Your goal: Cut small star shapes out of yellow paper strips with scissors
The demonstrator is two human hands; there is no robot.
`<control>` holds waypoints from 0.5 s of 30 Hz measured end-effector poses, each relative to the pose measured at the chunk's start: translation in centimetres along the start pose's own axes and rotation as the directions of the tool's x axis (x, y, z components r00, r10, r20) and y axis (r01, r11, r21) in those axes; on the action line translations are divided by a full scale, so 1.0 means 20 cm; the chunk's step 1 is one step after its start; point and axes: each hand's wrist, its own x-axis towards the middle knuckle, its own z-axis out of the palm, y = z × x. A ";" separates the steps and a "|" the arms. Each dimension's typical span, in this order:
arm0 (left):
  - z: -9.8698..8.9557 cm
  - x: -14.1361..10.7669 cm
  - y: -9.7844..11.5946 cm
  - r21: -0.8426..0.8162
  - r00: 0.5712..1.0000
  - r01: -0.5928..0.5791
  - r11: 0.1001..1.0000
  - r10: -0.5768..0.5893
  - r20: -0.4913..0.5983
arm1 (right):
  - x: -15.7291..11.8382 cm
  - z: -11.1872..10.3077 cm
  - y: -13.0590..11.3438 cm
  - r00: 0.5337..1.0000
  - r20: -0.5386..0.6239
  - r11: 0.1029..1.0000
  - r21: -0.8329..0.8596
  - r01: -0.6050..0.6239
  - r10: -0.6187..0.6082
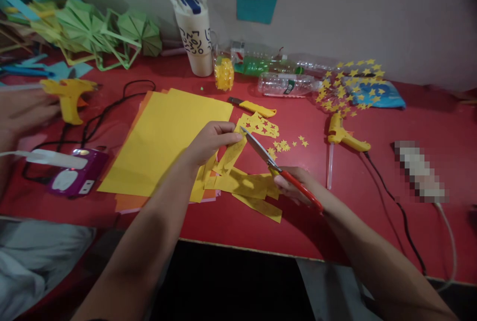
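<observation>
Head view: left hand [210,141] fingers pinch star-punched yellow paper strip [257,126]; right hand [292,182] grips red-handled scissors [276,166]

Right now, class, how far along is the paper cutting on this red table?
Done: loose yellow stars lie cut on the red table, and one strip already has star-shaped holes. In hand: the left hand pinches a yellow strip while the right hand holds red-handled scissors against it, blades open. Left: several plain strips and a stack of whole yellow sheets lie uncut.
</observation>
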 end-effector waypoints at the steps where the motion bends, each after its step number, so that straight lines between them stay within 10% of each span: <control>1: 0.00 0.00 0.00 0.003 1.000 -0.001 1.000 0.001 0.001 | 0.00 0.00 0.00 1.000 0.004 1.000 -0.002 0.002 -0.002; 15: -0.02 -0.01 0.01 0.011 0.998 0.058 0.998 -0.058 -0.022 | 0.02 0.00 0.05 0.999 -0.028 0.999 0.010 0.039 -0.039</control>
